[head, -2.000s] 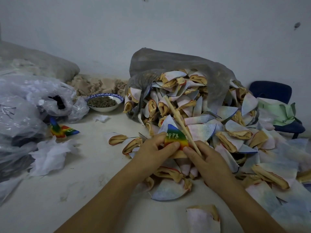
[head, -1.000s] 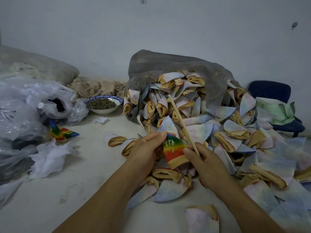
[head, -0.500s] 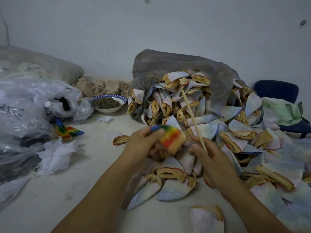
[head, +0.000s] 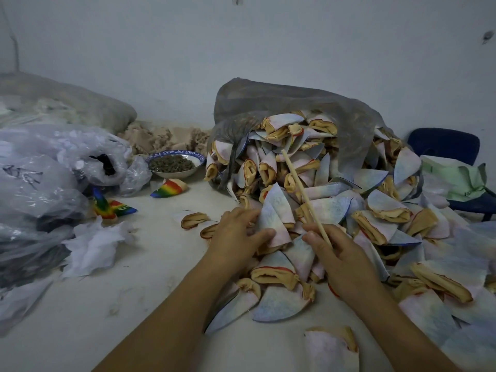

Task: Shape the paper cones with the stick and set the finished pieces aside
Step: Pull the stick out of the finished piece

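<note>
Far beyond your left hand (head: 236, 232), beside the bowl (head: 174, 163), the rainbow cone (head: 169, 188) now lies released: one piece finished. Left hand pinches a fresh pale cone (head: 273, 218); right hand (head: 341, 253) grips the stick (head: 300, 189).

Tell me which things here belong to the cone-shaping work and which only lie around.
For the work: stick in right hand; pale cone in left hand; heap of unshaped cones; rainbow cones set aside.
Only lying around: bowl; plastic bags; crumpled white paper; blue chair.
</note>
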Demonstrator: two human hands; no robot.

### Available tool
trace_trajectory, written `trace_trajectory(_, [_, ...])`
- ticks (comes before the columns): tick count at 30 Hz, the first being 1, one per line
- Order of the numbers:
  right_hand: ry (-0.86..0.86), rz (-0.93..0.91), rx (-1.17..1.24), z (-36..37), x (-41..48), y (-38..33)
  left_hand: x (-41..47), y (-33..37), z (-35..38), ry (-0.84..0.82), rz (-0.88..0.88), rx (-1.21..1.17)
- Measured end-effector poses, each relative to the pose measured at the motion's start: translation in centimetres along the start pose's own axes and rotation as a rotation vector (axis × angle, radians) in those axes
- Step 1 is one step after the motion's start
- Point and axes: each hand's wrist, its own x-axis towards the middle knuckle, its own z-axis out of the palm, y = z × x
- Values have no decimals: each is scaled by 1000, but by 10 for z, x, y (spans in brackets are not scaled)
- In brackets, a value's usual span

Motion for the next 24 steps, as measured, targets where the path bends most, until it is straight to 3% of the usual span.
trace_trajectory(4, [-14,-3,-51,0,0,-1,2,2,-1,57,-41,-125])
trace_trajectory(7, [-14,-2,-68,1,0,-2,1,2,-3,173,-73,-370])
trace_trajectory(11, [-11,-4,-54,1,-1,-3,-3,11,-8,205,-96,-698])
trace_trajectory(19, [-35,23,65,0,0,-3,-11,27,-2,109,-144,-758])
trace_trajectory(24, [-25,68,87,1,-1,-4,-10,24,2,-183,-172,-1221])
